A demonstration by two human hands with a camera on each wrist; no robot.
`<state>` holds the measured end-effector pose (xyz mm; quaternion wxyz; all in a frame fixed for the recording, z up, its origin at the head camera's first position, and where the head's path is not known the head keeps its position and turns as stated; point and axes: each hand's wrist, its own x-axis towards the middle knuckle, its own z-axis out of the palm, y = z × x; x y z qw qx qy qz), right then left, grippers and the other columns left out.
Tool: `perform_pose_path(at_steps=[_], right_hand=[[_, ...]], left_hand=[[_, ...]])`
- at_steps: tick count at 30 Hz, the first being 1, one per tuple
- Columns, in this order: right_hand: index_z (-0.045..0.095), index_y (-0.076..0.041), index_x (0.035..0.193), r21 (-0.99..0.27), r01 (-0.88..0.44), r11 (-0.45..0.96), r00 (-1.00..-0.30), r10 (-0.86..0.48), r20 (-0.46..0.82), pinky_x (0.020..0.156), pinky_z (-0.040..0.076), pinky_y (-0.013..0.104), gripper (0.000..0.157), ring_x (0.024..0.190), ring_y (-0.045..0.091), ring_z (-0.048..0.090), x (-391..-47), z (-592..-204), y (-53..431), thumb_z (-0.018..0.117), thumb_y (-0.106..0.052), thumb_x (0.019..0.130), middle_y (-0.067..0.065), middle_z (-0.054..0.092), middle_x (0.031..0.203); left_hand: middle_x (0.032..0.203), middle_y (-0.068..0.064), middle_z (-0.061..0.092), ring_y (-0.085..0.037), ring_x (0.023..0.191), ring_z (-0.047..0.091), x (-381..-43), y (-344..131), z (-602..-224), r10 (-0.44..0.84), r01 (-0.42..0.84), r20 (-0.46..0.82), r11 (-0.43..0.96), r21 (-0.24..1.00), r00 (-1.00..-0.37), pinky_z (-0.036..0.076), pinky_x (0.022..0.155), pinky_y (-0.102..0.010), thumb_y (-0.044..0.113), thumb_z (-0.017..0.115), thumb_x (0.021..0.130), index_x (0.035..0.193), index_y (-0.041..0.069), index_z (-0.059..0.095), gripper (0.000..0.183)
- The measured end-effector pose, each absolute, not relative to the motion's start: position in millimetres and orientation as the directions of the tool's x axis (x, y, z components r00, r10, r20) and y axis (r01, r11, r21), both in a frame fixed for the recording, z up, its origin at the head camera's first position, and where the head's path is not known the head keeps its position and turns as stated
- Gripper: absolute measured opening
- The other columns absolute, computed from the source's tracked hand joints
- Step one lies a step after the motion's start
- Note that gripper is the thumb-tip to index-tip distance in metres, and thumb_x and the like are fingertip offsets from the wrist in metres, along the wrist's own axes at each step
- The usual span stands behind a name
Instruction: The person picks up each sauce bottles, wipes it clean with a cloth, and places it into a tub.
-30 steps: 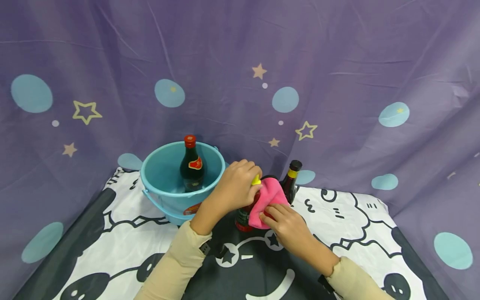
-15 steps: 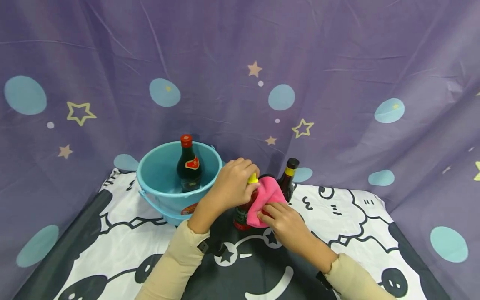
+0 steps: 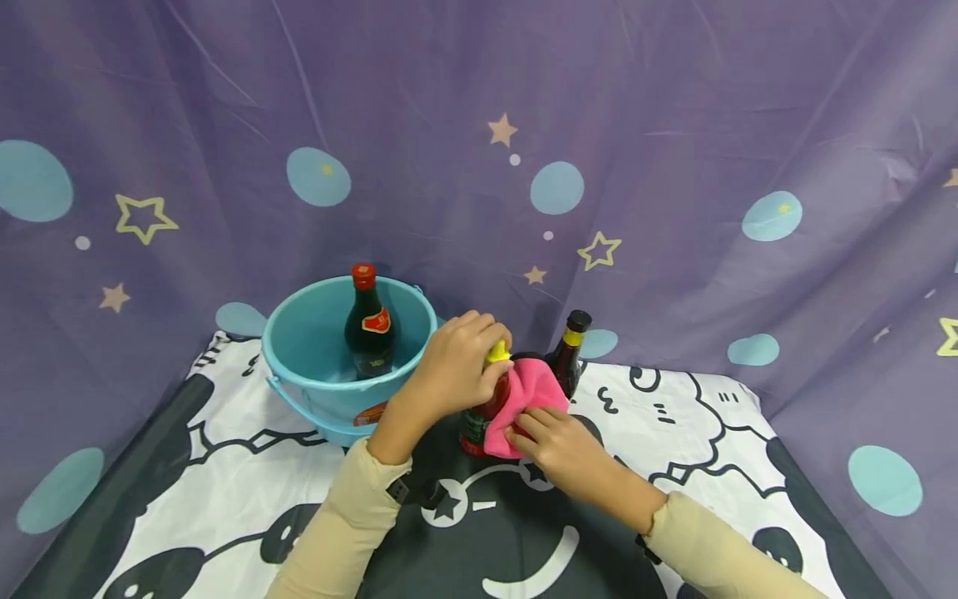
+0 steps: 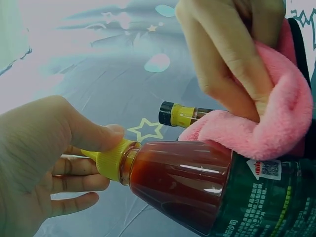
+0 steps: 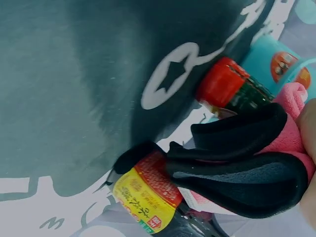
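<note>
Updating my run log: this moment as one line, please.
left hand grips yellow cap | right hand holds pink cloth against sauce bottle | blue bucket holds red-capped bottle

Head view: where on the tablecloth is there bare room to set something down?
Bare tablecloth lies between the left sleeve and right sleeve, right of the dark bottle, and in front of the bucket. It is crowded between bucket and dark bottle, where left hand, right hand, pink cloth and sauce bottle bunch together.
</note>
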<state>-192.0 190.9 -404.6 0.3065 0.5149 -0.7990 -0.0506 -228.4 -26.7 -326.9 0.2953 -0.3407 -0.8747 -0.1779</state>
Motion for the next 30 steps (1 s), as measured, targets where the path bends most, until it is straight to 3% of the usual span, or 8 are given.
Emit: perform_pose_path(at_steps=[8,12,24,30], right_hand=[[0.077,-0.010,0.112,0.411,-0.797,0.443,-0.274,-0.871,0.407,0.096,0.056,0.035,0.036,0.099,0.021,0.068,-195.0,-406.4,191.4,0.085,-0.004,0.077,0.005,0.073,0.106],[0.077,-0.011,0.112,0.414,-0.803,0.430,-0.272,-0.881,0.387,0.092,0.057,0.032,0.036,0.096,0.019,0.068,-195.7,-406.7,191.5,0.085,-0.005,0.077,0.004,0.072,0.104],[0.078,-0.015,0.112,0.350,-0.842,0.409,-0.344,-0.909,0.236,0.087,0.056,0.031,0.035,0.094,0.016,0.066,-203.8,-416.9,186.7,0.084,-0.005,0.079,0.000,0.071,0.103],[0.079,-0.019,0.103,0.325,-0.854,0.407,-0.376,-0.914,0.154,0.085,0.055,0.032,0.028,0.094,0.015,0.066,-199.9,-427.1,186.1,0.083,-0.006,0.078,-0.002,0.072,0.100]], left_hand=[[0.091,-0.004,0.067,-0.020,0.084,0.060,-230.8,-27.3,-327.9,0.494,0.704,0.645,0.703,0.098,-0.584,0.055,0.078,-0.036,0.023,0.080,0.085,0.097,0.010,0.069,0.021],[0.092,-0.004,0.067,-0.020,0.085,0.060,-231.1,-26.8,-328.0,0.492,0.694,0.629,0.712,0.107,-0.602,0.055,0.079,-0.036,0.024,0.079,0.086,0.098,0.010,0.070,0.021],[0.092,-0.004,0.066,-0.022,0.086,0.059,-229.8,-27.6,-320.6,0.473,0.684,0.610,0.711,0.163,-0.636,0.054,0.078,-0.037,0.023,0.077,0.088,0.099,0.009,0.069,0.020],[0.092,-0.004,0.063,-0.021,0.086,0.058,-227.8,-28.3,-325.2,0.488,0.692,0.598,0.703,0.164,-0.636,0.053,0.077,-0.036,0.024,0.076,0.090,0.101,0.009,0.068,0.021]])
